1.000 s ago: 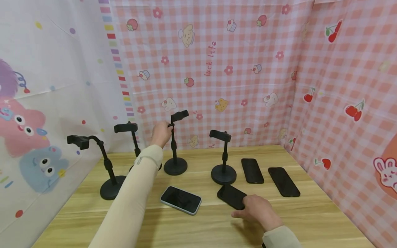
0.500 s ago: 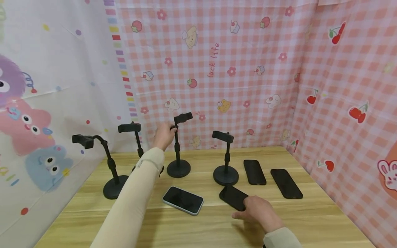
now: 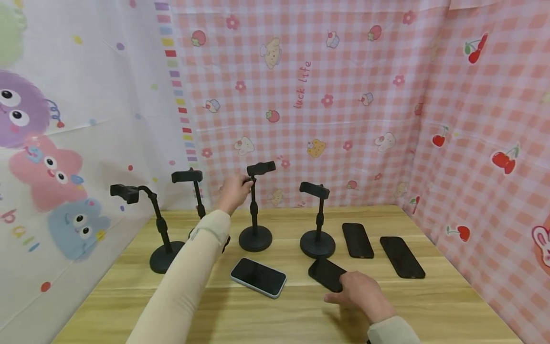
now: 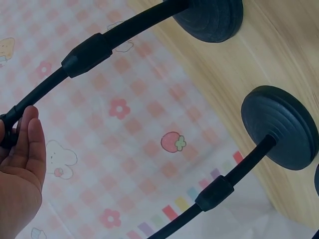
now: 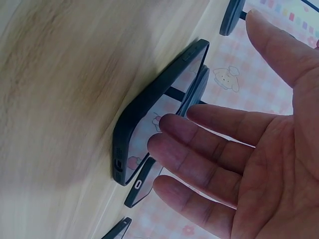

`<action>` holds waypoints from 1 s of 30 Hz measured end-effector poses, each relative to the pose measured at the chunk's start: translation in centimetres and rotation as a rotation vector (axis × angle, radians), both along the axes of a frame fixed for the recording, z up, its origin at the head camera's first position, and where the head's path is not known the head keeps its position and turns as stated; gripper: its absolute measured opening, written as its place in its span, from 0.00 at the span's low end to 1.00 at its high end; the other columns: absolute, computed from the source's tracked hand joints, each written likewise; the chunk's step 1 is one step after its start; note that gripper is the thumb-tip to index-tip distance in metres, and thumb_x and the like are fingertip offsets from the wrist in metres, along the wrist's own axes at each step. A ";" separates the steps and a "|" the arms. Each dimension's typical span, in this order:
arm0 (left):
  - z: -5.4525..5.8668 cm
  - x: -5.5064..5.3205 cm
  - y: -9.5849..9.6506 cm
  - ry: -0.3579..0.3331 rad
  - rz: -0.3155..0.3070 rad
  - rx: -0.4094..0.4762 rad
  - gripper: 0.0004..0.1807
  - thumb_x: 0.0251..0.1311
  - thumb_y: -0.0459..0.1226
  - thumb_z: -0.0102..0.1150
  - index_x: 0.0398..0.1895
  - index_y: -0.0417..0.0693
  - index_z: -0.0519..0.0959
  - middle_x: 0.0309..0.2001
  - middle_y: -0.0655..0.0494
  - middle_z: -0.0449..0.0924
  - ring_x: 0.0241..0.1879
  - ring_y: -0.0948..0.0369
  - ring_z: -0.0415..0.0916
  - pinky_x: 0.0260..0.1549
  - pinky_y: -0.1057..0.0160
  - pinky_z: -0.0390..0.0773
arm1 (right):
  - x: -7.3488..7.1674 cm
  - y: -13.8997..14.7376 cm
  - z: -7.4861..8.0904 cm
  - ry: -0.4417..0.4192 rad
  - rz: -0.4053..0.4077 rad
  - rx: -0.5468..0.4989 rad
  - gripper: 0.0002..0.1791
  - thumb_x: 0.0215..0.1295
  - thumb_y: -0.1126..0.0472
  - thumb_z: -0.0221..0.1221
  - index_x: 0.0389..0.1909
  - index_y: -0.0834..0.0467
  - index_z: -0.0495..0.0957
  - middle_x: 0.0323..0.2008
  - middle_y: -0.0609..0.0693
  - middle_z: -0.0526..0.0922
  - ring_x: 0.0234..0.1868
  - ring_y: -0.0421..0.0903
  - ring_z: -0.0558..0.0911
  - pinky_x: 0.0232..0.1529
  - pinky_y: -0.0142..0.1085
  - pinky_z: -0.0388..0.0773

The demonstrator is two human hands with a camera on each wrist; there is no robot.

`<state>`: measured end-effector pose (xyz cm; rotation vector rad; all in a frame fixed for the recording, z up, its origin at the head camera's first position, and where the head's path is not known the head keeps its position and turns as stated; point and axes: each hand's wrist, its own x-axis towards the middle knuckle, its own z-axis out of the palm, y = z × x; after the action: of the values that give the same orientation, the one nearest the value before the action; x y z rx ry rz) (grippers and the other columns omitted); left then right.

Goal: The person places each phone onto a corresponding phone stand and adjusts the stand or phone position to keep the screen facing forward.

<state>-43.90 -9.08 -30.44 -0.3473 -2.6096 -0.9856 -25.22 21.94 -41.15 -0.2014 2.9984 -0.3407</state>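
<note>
My left hand [image 3: 235, 192] holds a black phone stand [image 3: 254, 208] by the small knob just below its clamp [image 3: 261, 168]. In the left wrist view, the thumb and fingers [image 4: 34, 144] close round that joint, and the clamp lies outside the picture. A black-cased phone [image 3: 327, 274] lies face up on the table in front of the right-hand stand [image 3: 318, 243]. Over its near right corner is my right hand [image 3: 361, 294]. The right wrist view shows this hand's fingers [image 5: 199, 164] loosely extended beside the phone, with the thumb spread away.
Two more black stands [image 3: 161, 229] [image 3: 187, 176] stand on the left, one partly behind my left sleeve [image 3: 185, 277]. A phone in a pale case [image 3: 259, 277] lies front centre. Two dark phones [image 3: 358, 240] [image 3: 402, 257] lie at right. Patterned cloth [image 3: 326, 95] borders the wooden table [image 3: 301, 315].
The clamp on the held stand has turned slightly and now sits closer to level. The whole head view has shifted, so everything appears further right. My right hand stays by the phone.
</note>
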 end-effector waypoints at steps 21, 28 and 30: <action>-0.3 2.4 -0.4 -0.020 -0.197 0.043 0.16 0.76 0.39 0.48 0.56 0.43 0.80 0.50 0.43 0.82 0.43 0.52 0.82 0.37 0.56 0.78 | -0.2 -1.3 -0.2 -0.035 0.012 -0.010 0.35 0.53 0.36 0.69 0.41 0.67 0.82 0.39 0.60 0.83 0.42 0.58 0.81 0.46 0.55 0.77; -0.5 3.2 -0.4 -0.014 -0.243 0.042 0.15 0.76 0.37 0.48 0.56 0.44 0.81 0.49 0.44 0.82 0.42 0.53 0.82 0.36 0.55 0.76 | -0.2 -1.8 -0.1 -0.027 0.025 -0.008 0.35 0.53 0.36 0.69 0.40 0.67 0.82 0.40 0.60 0.83 0.43 0.59 0.82 0.47 0.55 0.77; -0.4 3.5 -0.3 -0.026 -0.236 0.035 0.16 0.76 0.39 0.48 0.56 0.46 0.82 0.47 0.44 0.83 0.38 0.53 0.80 0.32 0.56 0.73 | -0.2 -1.9 -0.1 -0.018 0.030 -0.012 0.35 0.53 0.36 0.69 0.40 0.67 0.82 0.40 0.61 0.84 0.44 0.60 0.82 0.47 0.56 0.77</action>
<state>-40.44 -9.36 -30.87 -0.6501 -2.6137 -1.1163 -25.40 20.01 -41.28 -0.2434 2.9726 -0.3557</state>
